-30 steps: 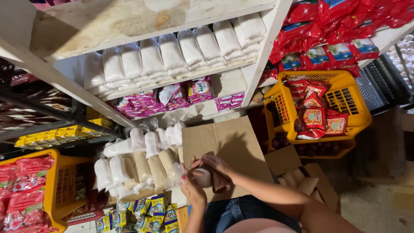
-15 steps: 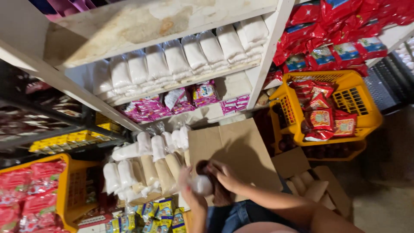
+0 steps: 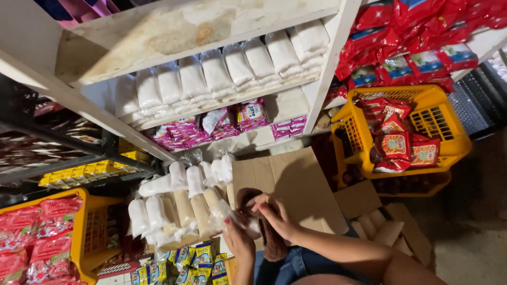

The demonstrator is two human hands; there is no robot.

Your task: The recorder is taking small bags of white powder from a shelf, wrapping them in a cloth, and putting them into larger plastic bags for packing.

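Head view looks straight down on 2 hands meeting over a clear plastic packet of white goods [image 3: 224, 215], low in the middle of the scene, in front of an open cardboard box flap [image 3: 296, 182]. Left hand [image 3: 238, 240] comes up from below, red-painted nails showing, fingers curled onto the packet's lower end. Right hand [image 3: 274, 214] sits just beside it, fingers bent and pinching at the packet's near edge; how firmly it grips I cannot tell. A dark brown cloth-like thing [image 3: 272, 240] hangs between the 2 wrists, partly hidden. Touching the packet on its left, a cluster of similar white and tan packets [image 3: 174, 203] stands upright on the low shelf. Below them, small yellow-and-blue sachets [image 3: 193, 258]. Up on the white shelf [image 3: 211, 105], a long row of white packets [image 3: 222, 74], with pink sachets [image 3: 222, 124] underneath. Right of the shelving, a yellow basket [image 3: 443, 121] holds red snack bags [image 3: 401, 142]; another yellow crate [image 3: 84, 232] with red bags sits at the far left.
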